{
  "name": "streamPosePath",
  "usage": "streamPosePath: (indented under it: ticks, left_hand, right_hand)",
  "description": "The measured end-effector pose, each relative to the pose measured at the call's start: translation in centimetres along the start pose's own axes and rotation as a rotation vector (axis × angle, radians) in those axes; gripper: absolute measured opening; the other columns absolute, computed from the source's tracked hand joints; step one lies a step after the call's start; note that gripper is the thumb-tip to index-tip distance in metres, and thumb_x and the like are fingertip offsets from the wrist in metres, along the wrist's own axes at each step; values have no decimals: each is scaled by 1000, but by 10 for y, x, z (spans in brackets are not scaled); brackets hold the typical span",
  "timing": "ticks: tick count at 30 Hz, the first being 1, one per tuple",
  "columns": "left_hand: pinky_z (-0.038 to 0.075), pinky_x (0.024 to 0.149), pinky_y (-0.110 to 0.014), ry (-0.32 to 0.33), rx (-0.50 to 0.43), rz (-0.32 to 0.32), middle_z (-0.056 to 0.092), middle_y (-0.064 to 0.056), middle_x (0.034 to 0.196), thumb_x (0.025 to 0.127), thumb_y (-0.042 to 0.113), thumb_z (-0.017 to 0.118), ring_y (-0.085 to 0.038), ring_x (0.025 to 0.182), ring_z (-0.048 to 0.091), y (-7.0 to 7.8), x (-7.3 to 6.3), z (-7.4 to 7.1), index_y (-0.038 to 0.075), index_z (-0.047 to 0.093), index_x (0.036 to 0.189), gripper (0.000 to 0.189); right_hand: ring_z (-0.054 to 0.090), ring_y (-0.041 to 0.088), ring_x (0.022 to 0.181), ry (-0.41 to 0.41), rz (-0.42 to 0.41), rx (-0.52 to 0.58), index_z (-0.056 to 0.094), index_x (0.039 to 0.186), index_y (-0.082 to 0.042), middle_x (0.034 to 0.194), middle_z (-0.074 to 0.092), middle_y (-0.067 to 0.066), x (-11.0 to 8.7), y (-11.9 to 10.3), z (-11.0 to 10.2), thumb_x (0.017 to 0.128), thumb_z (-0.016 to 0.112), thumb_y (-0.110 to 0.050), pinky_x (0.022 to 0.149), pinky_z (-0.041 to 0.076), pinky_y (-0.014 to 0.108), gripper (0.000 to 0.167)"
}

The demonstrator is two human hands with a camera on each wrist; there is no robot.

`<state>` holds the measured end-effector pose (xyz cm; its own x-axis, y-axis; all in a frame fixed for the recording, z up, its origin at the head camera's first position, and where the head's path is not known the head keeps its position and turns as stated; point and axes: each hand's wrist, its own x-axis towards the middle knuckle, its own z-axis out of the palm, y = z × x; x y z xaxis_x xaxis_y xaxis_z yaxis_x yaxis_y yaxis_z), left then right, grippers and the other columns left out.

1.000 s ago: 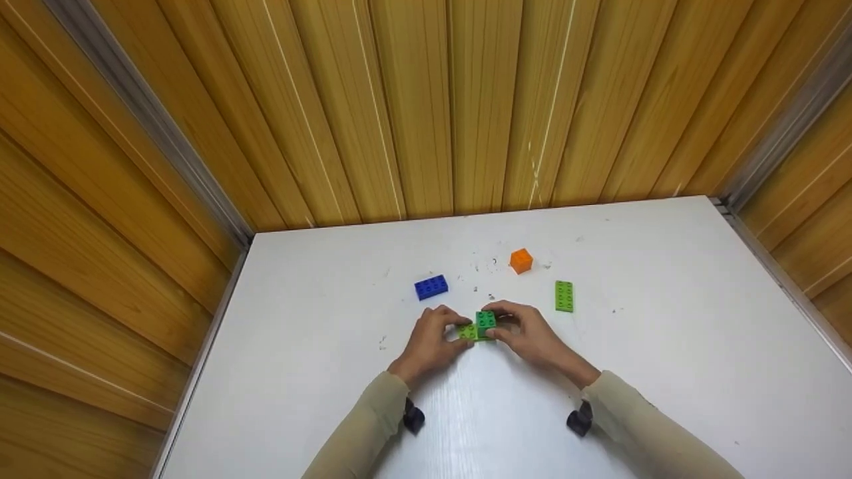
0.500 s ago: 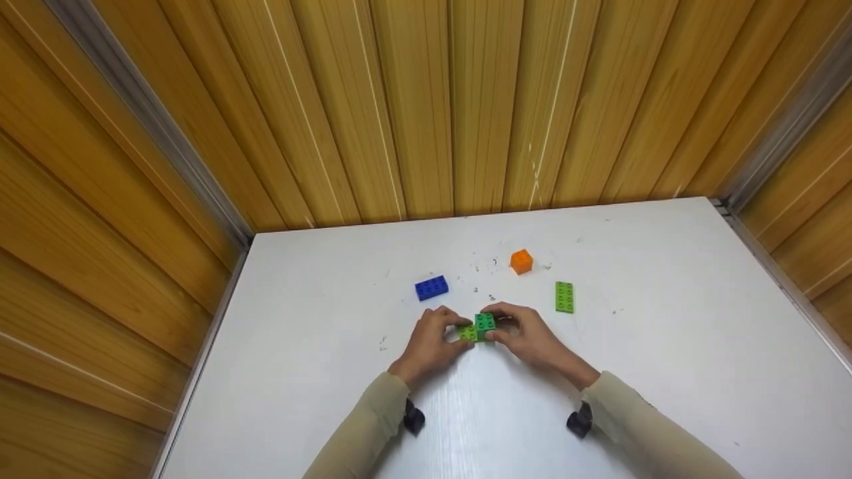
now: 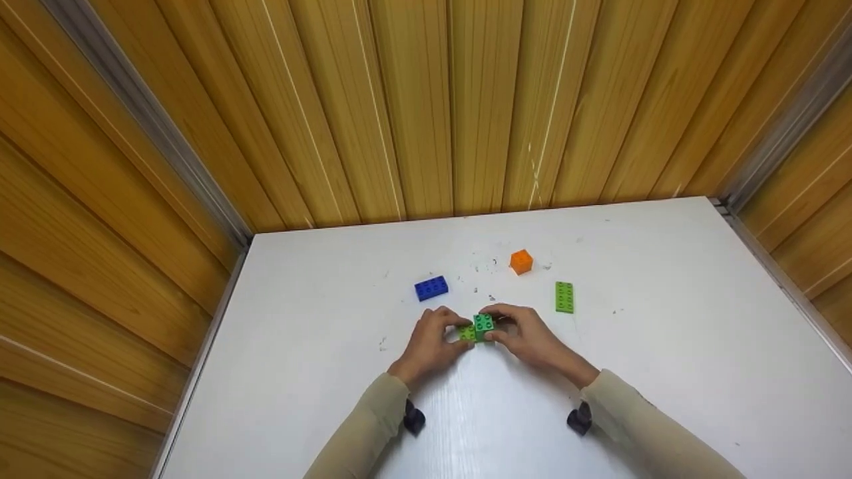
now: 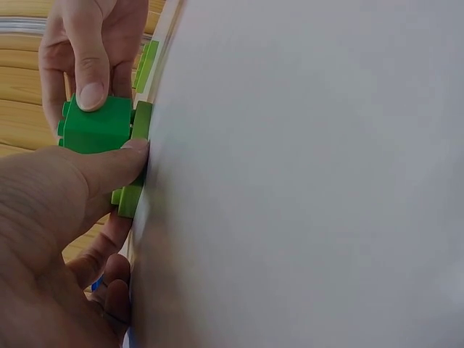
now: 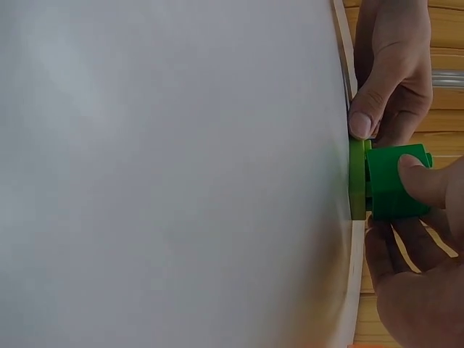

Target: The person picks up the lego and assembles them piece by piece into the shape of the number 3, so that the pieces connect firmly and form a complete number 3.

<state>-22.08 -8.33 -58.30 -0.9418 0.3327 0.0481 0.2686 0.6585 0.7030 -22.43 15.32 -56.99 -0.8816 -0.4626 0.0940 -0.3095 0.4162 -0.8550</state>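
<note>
In the head view a flat lime-green building brick (image 3: 467, 333) lies on the table, its near and far edges pinched by my left hand (image 3: 429, 340). Over its right part sits a square dark green brick (image 3: 484, 323), which my right hand (image 3: 529, 336) pinches between thumb and fingers. Seen from the right wrist, the dark green block (image 5: 391, 190) stands against the studs of the lime plate (image 5: 357, 187), with a narrow gap between them. My left thumb (image 4: 119, 168) covers part of the lime plate in the left wrist view.
Beyond my left hand lies a blue brick (image 3: 431, 288). An orange brick (image 3: 521, 262) stands farther back, and a second lime-green flat brick (image 3: 564, 297) is to the right. The white table (image 3: 319, 286) ends at wood-patterned walls (image 3: 426, 120).
My right hand has shifted the dark green brick slightly left and toward me over the lime plate. The left hand keeps its hold, and the other bricks stay where they were.
</note>
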Motion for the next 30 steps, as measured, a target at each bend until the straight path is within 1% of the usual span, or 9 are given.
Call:
streamPosePath:
  ticks: [4,10,14,17,21,24,30]
  left_hand:
    - [48,95,-34,3,-10,3,71,4,113,91,25,87,-18,109,57,1,0,-1,19,82,122,32]
    - [48,95,-35,3,-7,-3,70,5,112,91,25,87,-17,109,56,0,2,-1,20,82,122,32]
    - [48,94,-34,-6,-7,-12,70,5,112,91,26,87,-16,109,56,0,1,-1,20,82,122,32]
    - [47,93,-34,-7,-1,5,71,3,112,91,25,87,-18,107,56,-1,1,-1,18,82,122,32]
    - [47,91,-34,0,-4,25,71,0,111,91,22,87,-20,106,56,-1,1,-2,15,82,122,32]
    - [47,92,-35,4,-14,16,71,1,111,91,22,87,-20,107,56,-1,1,-2,15,82,121,32]
    - [49,95,-34,-7,-28,-10,70,4,113,91,24,87,-17,109,56,1,1,-1,17,81,123,33]
  right_hand:
    - [71,27,118,-7,-7,-32,71,133,-7,129,75,9,1,-1,-3,98,77,-8,105,58,45,36]
    - [71,27,117,-15,-3,-40,71,133,-6,129,75,10,3,-1,-4,98,78,-11,105,58,46,37]
    - [71,26,117,-15,8,-43,71,132,-6,129,75,10,2,0,-4,96,79,-9,105,59,43,37]
    - [71,25,117,-11,15,-46,72,131,-7,127,76,8,2,1,-4,95,80,-7,104,59,38,37]
    - [71,23,115,-14,7,-54,73,131,-8,125,77,6,3,2,-5,95,80,-9,104,58,35,37]
    - [70,22,114,-19,2,-58,73,131,-10,125,77,5,4,3,-5,95,80,-11,104,58,37,36]
    - [69,21,116,-18,31,-49,73,130,-12,125,76,3,3,6,-5,95,82,-13,105,57,38,36]
